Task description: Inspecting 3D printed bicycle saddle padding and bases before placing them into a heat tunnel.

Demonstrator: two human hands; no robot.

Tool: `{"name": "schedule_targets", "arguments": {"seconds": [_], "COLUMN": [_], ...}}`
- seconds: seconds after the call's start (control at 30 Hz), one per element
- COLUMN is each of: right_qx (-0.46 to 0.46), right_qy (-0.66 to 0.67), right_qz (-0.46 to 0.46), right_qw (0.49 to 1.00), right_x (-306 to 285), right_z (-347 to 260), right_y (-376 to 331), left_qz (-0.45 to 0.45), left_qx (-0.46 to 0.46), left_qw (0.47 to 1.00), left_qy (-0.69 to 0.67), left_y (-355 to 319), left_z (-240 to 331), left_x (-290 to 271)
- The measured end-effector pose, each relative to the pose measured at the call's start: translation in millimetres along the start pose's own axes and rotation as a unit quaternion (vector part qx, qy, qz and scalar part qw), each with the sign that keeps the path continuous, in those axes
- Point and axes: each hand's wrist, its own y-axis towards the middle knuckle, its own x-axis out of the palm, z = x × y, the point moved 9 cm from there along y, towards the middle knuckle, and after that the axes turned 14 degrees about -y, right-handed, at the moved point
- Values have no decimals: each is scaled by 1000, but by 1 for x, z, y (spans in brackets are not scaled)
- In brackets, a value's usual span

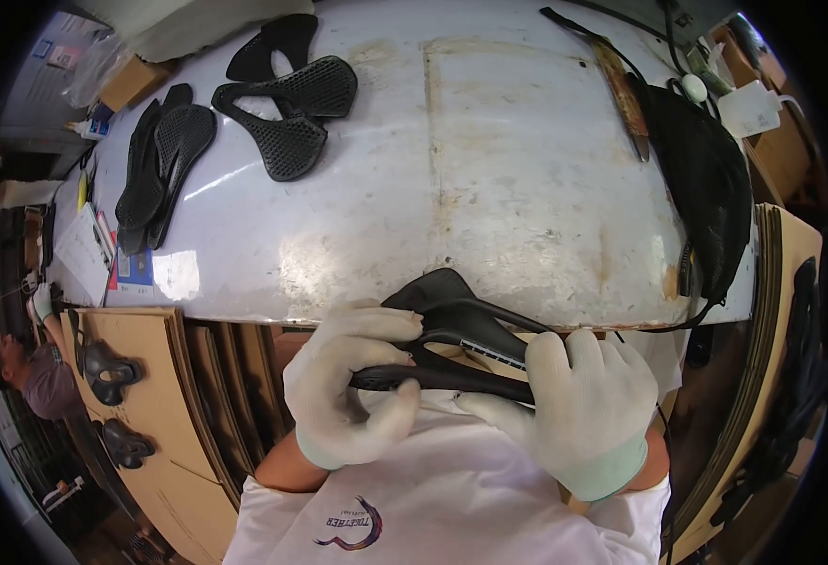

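A black bicycle saddle with an open middle slot is held between my two hands, just off the table's near edge. My left hand, in a white knit glove, pinches its left side with the fingers above and the thumb below. My right hand, gloved the same way, is closed round the right part, its thumb under the lower edge. A strip with white marks runs along the saddle beside my right fingers. The part under my right palm is hidden.
Several black perforated saddle covers lie at the table's far left. A black bag and a rusty blade lie at the right. Cardboard sheets with saddles stand at left. Another person is beyond them.
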Motion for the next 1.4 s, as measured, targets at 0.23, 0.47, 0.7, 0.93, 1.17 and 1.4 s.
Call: {"name": "schedule_targets", "arguments": {"seconds": [0.23, 0.47, 0.7, 0.93, 1.17, 1.4], "right_qx": [-11, -10, 44, 16, 5, 33], "right_qy": [-7, 11, -45, -18, -51, -43], "right_qz": [4, -32, -11, -35, -32, -8], "right_qw": [1000, 999, 998, 999, 998, 999], "right_x": [1, 8, 5, 7, 8, 11], "right_z": [6, 8, 5, 4, -7, -2], "right_y": [7, 14, 12, 19, 14, 11], "left_qz": [-57, -49, 33, -63, -16, 16], "left_qx": [-67, -63, -79, -129, -119, -103], "left_qw": [993, 997, 996, 990, 989, 990], "left_qy": [-73, -22, 31, 5, 83, 98], "left_y": [11, 14, 14, 29, 21, 22], "left_z": [-12, -25, -23, -12, -11, -6], "left_x": [-1, -2, -4, 6, 0, 2]}}
